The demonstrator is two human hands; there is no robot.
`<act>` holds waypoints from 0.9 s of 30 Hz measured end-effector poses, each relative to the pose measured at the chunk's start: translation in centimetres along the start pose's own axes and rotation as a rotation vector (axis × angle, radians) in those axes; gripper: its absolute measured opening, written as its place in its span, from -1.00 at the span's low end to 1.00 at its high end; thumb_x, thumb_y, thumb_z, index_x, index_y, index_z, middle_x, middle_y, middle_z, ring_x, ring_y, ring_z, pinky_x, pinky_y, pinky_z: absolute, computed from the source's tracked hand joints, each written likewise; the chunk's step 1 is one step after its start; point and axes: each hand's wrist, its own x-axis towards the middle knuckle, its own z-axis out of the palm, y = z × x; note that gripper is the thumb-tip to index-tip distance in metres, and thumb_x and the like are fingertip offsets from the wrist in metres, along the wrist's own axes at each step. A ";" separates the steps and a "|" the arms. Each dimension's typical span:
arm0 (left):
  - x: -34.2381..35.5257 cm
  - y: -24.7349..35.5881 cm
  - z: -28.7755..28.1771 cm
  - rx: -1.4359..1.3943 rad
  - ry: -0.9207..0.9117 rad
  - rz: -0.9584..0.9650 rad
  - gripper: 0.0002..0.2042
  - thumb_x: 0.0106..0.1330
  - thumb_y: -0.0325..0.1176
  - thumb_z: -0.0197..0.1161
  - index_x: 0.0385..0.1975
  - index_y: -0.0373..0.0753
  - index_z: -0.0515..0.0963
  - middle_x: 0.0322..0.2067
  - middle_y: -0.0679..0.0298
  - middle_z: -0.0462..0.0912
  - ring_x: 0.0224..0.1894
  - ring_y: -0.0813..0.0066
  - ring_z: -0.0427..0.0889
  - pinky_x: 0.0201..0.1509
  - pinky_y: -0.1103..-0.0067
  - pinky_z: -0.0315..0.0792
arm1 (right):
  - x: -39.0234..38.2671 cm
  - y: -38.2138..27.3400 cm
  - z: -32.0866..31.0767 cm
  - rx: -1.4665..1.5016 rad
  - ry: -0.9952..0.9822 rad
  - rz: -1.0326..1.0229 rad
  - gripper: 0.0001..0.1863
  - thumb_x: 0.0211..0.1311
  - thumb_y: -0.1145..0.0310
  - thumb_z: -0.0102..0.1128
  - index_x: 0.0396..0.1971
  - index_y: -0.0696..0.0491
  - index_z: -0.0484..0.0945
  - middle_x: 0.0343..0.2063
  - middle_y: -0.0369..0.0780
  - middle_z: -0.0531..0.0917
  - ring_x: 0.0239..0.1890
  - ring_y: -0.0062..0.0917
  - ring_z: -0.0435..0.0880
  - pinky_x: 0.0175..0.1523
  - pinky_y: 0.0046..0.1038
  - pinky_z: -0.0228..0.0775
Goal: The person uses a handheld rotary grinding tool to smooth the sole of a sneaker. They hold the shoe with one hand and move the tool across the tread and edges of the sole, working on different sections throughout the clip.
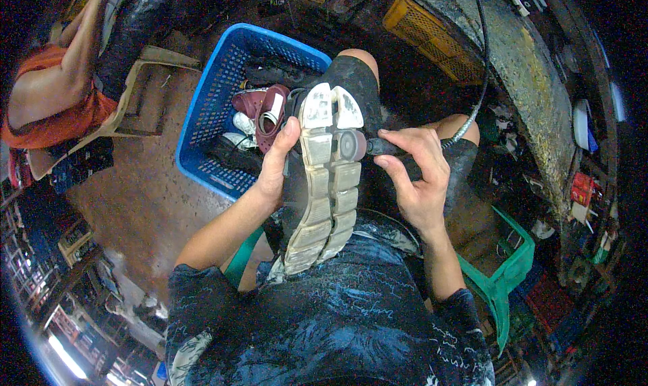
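In front of my chest a dark shoe (318, 231) is held upright, its worn white segmented sole facing me. My left hand (279, 163) grips the shoe's left side, thumb along the edge. My right hand (415, 177) is closed on a black corded rotary tool (382, 146), whose round sanding head (351, 145) rests on or very close to the sole's right segments, just below the forefoot pads; exact contact is unclear. The tool's cable (474, 113) runs up to the top right.
A blue basket (202, 116) of assorted shoes stands ahead-left. A co-worker in an orange shirt (61, 102) sits at upper left. A yellow crate (432, 38) and a stained worktop (533, 109) are at upper right. Green plastic furniture (506, 278) is at lower right.
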 end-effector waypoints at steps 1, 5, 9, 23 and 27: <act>0.0 0.0 -0.1 -0.017 0.024 -0.021 -0.14 0.56 0.41 -0.08 0.58 -0.21 0.27 0.40 -0.10 0.52 0.38 -0.09 0.59 0.45 0.07 0.52 | -0.1 -0.1 0.0 0.000 -0.005 -0.003 -0.66 0.13 0.39 0.60 -0.07 0.08 0.80 -0.17 -0.16 0.80 -0.09 -0.23 0.71 0.09 -0.24 0.46; -0.1 -0.3 -0.1 -0.029 0.047 -0.010 -0.14 0.55 0.41 -0.07 0.58 -0.20 0.27 0.40 -0.10 0.52 0.36 -0.10 0.60 0.45 0.05 0.51 | 0.0 -0.1 -0.2 -0.011 0.011 -0.016 -0.66 0.13 0.38 0.59 -0.07 0.08 0.80 -0.17 -0.16 0.80 -0.08 -0.23 0.71 0.10 -0.23 0.45; -0.1 -0.2 -0.1 -0.044 0.035 -0.026 -0.14 0.55 0.41 -0.08 0.58 -0.20 0.28 0.40 -0.09 0.52 0.36 -0.10 0.60 0.46 0.05 0.50 | 0.3 0.0 0.0 -0.015 0.023 0.012 -0.67 0.15 0.38 0.59 -0.07 0.07 0.80 -0.17 -0.16 0.79 -0.08 -0.22 0.70 0.10 -0.23 0.45; 0.0 -0.5 -1.5 -0.156 -0.094 -0.014 -0.19 0.56 0.35 0.04 0.53 -0.23 0.38 0.36 0.03 0.60 0.34 0.13 0.64 0.50 0.23 0.46 | -1.2 0.0 -0.4 -0.036 -0.033 -0.033 -0.65 0.15 0.35 0.60 -0.04 0.03 0.80 -0.19 -0.17 0.77 -0.09 -0.24 0.69 0.07 -0.24 0.43; 0.2 -1.0 -1.5 -0.095 -0.027 -0.001 -0.14 0.54 0.40 -0.01 0.56 -0.23 0.31 0.39 -0.04 0.55 0.36 0.01 0.62 0.45 0.14 0.51 | -0.8 0.7 -0.5 -0.035 0.025 0.016 -0.66 0.17 0.37 0.58 -0.04 0.05 0.80 -0.18 -0.15 0.79 -0.10 -0.23 0.70 0.09 -0.23 0.45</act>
